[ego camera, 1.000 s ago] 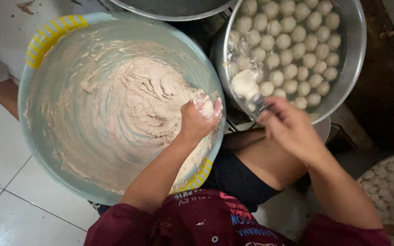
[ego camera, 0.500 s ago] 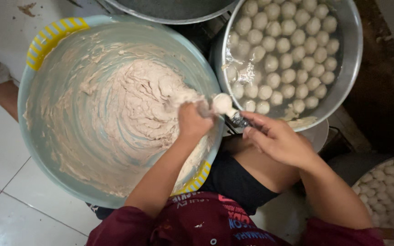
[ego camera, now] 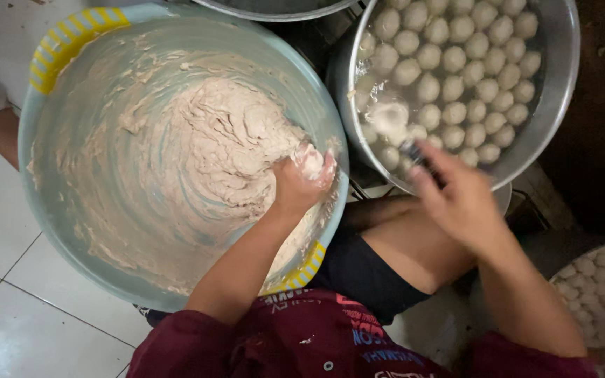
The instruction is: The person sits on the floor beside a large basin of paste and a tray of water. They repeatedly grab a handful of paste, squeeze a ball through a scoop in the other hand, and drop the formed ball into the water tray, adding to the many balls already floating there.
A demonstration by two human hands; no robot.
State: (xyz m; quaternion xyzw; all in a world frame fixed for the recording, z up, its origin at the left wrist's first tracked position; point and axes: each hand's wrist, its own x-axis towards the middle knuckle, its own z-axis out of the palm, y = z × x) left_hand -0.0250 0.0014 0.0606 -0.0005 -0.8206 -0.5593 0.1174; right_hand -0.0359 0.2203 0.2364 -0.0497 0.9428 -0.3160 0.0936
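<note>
Here the left hand (ego camera: 302, 178), closed on a lump of pale paste (ego camera: 204, 150) at the near-right wall of the blue basin (ego camera: 50, 231), lies beside the right hand (ego camera: 456, 192), which pinches a spoon (ego camera: 404, 140) over the metal pot (ego camera: 561, 77) of floating balls (ego camera: 456, 63) further right.

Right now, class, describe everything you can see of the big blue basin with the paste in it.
The basin is a wide, round, pale blue tub, plastic by its look, with yellow striped handle grips on opposite rim edges. It sits on the white tiled floor, beside a metal pot of pale balls. Beige paste is heaped inside and smeared thinly up its walls. The left hand, coated in paste, squeezes a lump near the rim.
</note>
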